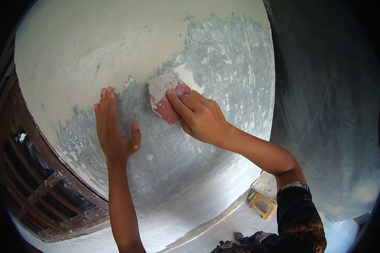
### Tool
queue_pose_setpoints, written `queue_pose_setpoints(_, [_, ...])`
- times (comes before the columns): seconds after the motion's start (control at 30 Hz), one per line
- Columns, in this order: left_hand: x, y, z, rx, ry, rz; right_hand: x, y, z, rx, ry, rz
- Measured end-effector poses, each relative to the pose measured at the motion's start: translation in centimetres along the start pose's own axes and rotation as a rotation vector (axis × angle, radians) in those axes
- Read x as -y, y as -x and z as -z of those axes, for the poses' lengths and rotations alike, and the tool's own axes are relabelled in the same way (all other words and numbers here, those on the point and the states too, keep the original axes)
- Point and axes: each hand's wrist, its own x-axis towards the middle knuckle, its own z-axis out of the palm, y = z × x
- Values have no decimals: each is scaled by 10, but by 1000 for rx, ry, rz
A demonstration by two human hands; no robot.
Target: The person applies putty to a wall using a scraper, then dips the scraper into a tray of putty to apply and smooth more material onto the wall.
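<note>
My right hand grips a pink putty scraper by its near edge, fingers and thumb closed on it. Whitish putty coats the scraper's upper part, and its face lies against or very near the wall. To the left, my left hand rests flat on the wall, fingers pointing up and thumb held apart, with nothing in it. A pale smooth coat covers the upper wall; below and to the right the surface is grey with patchy white smears. A ragged border between the two runs past both hands.
A brown wooden window frame with dark panes borders the wall at left. On the tiled floor stands a small yellow stool. A dark grey surface rises on the right.
</note>
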Motion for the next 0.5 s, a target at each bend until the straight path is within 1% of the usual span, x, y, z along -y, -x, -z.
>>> queue_pose_setpoints(0.07, [0,1,-1,2,1,-2,-26,-34,10,-144,32,-87])
queue_pose_setpoints(0.13, [0,2,-1,10,-28,6,-61,-63,8,-209,122,-139])
queue_pose_setpoints(0.2, [2,3,-1,11,-36,7,-84,-73,-1,-189,165,-159])
queue_pose_setpoints(0.27, [2,3,-1,12,-41,5,-94,-65,-13,-151,249,-147])
queue_pose_setpoints(0.33, [1,2,0,8,-32,15,-65,-34,-18,-79,248,-133])
queue_pose_setpoints(0.37, [0,2,0,6,-32,17,-41,-16,-13,37,196,-148])
queue_pose_setpoints(0.4, [0,2,0,6,-30,15,-27,3,-20,14,201,-58])
queue_pose_setpoints(0.47, [0,1,0,13,-30,5,-11,5,-3,71,-5,-51])
queue_pose_setpoints(0.5, [0,0,0,18,-29,1,-11,6,-3,69,-7,-56])
